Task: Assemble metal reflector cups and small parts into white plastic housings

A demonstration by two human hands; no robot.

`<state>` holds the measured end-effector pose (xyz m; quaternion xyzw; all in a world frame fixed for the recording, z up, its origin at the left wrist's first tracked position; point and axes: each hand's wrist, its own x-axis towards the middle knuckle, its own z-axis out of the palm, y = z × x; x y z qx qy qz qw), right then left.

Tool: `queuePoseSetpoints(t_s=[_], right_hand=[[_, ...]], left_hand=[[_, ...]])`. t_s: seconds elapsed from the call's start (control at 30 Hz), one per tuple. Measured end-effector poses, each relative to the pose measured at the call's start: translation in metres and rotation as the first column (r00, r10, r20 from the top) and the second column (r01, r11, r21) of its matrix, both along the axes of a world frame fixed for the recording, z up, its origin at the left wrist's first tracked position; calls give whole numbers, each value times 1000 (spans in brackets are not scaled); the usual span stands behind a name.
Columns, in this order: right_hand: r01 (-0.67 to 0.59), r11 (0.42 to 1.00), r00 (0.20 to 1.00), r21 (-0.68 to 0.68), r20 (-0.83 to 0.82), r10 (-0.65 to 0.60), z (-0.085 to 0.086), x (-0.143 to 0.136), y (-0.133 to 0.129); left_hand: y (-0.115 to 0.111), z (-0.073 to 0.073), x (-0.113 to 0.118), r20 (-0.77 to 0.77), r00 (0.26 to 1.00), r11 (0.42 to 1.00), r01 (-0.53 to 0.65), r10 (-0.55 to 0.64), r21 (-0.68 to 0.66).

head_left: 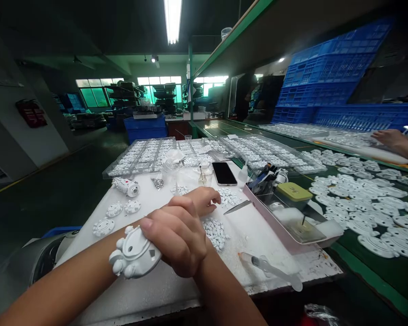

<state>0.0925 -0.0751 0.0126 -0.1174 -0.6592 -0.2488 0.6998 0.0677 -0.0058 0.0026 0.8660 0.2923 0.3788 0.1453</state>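
Note:
My right hand [177, 235] is closed on a white plastic disc-shaped part [138, 256] with rounded bumps along its rim and a small hole. The thumb presses on the part's edge, and the other fingers curl away from me. This hand crosses over my left wrist. Beyond it, my left hand [204, 199] reaches over the table with fingers loosely bent and a gap between thumb and forefinger; nothing shows between them. Small white pieces [215, 233] lie in a heap just below my left hand, and more small white pieces [228, 196] lie behind it.
Similar white discs [104, 226] lie at left near a white cylindrical object [126, 186]. A phone [224, 174], tweezers [238, 207], a syringe [270, 269] and a pink tool box [275, 226] surround the work. Filled clear trays [146, 156] stand behind. Another person's hand [391, 137] is far right.

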Motion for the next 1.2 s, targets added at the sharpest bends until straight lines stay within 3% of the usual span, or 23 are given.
queuePoseSetpoints(t_s=[0.13, 0.37, 0.47, 0.57, 0.63, 0.73, 0.8, 0.9, 1.0, 1.1, 1.2], right_hand=[[-71, 997, 997, 24, -23, 71, 6, 6, -3], [-81, 995, 997, 65, 19, 80, 7, 4, -3], [-67, 997, 998, 41, 11, 67, 8, 3, -2], [-41, 998, 999, 46, -10, 42, 8, 4, 2], [-38, 998, 998, 43, -40, 40, 7, 6, 4], [-61, 998, 996, -2, -67, 61, 6, 10, 5], [-70, 997, 996, -19, -47, 69, 6, 13, 7], [-67, 997, 998, -36, 4, 67, 8, 16, 10], [-20, 995, 999, -102, 43, 24, 9, 14, 14], [53, 981, 997, -187, 68, -41, 9, 10, 18], [117, 963, 988, -244, 124, -89, 6, 7, 22]], left_hand=[[14, -8, 24, -212, 975, 993, 50, -73, -111], [37, -26, 44, -278, 960, 962, -48, -30, -269], [33, -23, 47, -285, 958, 956, -60, -25, -286], [25, -9, 43, -270, 963, 967, -69, 0, -246], [19, 9, 30, -236, 971, 979, -70, 23, -193], [6, 47, -9, -124, 992, 996, -39, 28, -85], [-9, 74, -43, 91, 994, 996, 44, -51, 77], [-35, 100, -91, 382, 924, 997, -28, 0, 68], [-53, 102, -124, 550, 835, 999, -14, 38, -48], [-59, 87, -135, 569, 822, 982, 90, 21, -166], [-58, 67, -132, 565, 825, 938, 189, 9, -290]])
